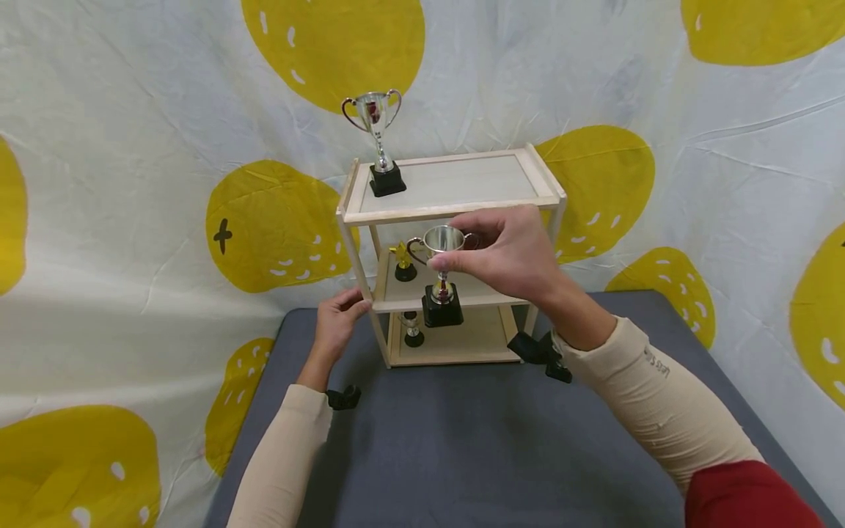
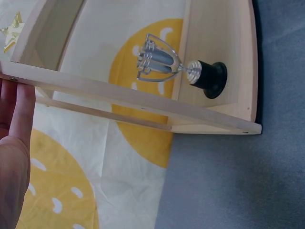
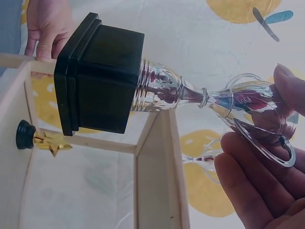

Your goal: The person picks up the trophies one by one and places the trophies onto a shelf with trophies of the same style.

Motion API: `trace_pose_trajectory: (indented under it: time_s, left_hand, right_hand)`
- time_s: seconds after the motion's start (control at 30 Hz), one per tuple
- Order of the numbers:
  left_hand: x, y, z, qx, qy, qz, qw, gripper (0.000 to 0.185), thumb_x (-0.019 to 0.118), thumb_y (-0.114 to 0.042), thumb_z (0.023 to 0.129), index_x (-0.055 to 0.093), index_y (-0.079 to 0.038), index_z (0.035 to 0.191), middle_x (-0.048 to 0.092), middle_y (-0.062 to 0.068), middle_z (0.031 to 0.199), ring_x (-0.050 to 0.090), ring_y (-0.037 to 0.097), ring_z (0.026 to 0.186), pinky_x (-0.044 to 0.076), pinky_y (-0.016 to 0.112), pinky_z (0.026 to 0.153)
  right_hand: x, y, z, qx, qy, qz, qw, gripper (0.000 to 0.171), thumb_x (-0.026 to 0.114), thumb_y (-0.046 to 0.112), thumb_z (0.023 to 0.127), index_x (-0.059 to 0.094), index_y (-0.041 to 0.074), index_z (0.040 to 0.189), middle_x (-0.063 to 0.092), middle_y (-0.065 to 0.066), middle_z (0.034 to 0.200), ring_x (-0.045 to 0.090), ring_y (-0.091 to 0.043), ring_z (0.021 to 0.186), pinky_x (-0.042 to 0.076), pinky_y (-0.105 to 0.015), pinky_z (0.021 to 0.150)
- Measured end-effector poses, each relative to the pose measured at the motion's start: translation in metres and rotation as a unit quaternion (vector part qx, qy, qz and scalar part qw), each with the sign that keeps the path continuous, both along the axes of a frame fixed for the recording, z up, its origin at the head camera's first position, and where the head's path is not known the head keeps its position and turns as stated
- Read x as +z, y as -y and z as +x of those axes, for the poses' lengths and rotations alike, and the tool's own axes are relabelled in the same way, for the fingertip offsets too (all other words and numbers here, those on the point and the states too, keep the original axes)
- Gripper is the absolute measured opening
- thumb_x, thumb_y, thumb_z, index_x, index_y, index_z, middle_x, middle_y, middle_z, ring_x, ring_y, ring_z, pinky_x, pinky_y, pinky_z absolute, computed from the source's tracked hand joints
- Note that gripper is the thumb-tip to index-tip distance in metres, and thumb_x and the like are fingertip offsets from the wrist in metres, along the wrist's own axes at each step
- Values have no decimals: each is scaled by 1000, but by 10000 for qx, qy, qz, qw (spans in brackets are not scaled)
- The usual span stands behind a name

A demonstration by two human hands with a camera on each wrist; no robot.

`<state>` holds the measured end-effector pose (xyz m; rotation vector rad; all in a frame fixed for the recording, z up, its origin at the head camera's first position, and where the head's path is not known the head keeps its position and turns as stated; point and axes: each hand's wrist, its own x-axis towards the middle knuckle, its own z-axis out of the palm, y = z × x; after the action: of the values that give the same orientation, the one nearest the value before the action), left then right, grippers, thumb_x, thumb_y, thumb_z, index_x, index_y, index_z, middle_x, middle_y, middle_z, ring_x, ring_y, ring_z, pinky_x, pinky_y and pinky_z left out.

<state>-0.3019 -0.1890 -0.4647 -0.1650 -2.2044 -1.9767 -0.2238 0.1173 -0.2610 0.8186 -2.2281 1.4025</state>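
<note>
A three-tier wooden shelf (image 1: 455,209) stands at the back of the grey table. My right hand (image 1: 462,242) pinches a silver cup trophy with a black base (image 1: 441,282) by its bowl and handle, upright in the air in front of the middle tier. In the right wrist view my right hand (image 3: 281,119) has a finger and thumb on the bowl of this trophy (image 3: 162,90). My left hand (image 1: 339,319) grips the shelf's left front post at middle-tier height; the left wrist view shows my left hand (image 2: 14,143) lying along that post (image 2: 119,93).
A taller silver trophy (image 1: 376,136) stands at the left of the top tier. The middle tier holds a small gold star trophy (image 1: 403,262), the bottom tier a small silver one (image 1: 412,330). Yellow-spotted white cloth (image 1: 132,147) hangs behind the table (image 1: 462,440).
</note>
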Motion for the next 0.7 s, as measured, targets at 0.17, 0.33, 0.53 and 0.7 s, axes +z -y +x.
trace_pose_trajectory:
  time_s: [0.17, 0.33, 0.53, 0.7]
  left_hand:
    - [-1, 0, -1, 32, 4, -32, 10000, 35, 74, -7, 96, 72, 2, 130, 70, 10, 120, 68, 5, 100, 58, 16, 88]
    - [-3, 0, -2, 53, -27, -116, 9999, 34, 74, -5, 96, 72, 3, 129, 71, 7, 118, 68, 4, 99, 58, 15, 87]
    - [-3, 0, -3, 28, -57, -126, 9999, 35, 73, -5, 97, 71, 3, 130, 71, 3, 116, 67, 3, 98, 58, 15, 87]
    - [-2, 0, -3, 6, -50, -113, 9999, 34, 73, -4, 97, 71, 3, 130, 70, 5, 118, 68, 3, 99, 58, 15, 88]
  right_hand:
    - [5, 1, 0, -95, -23, 24, 9999, 38, 97, 11, 71, 82, 0, 104, 79, -13, 85, 71, -11, 62, 58, -21, 59]
    - [9, 1, 0, -140, -67, 75, 9999, 38, 97, 11, 71, 82, 0, 104, 80, -14, 86, 70, -10, 61, 57, -20, 58]
    - [17, 1, -1, -280, -78, 69, 9996, 38, 98, 14, 70, 83, 1, 103, 80, -14, 86, 70, -8, 61, 57, -19, 59]
    - [24, 1, 0, -230, -26, 57, 9997, 38, 98, 15, 72, 83, 1, 103, 80, -15, 88, 71, -7, 63, 57, -19, 59]
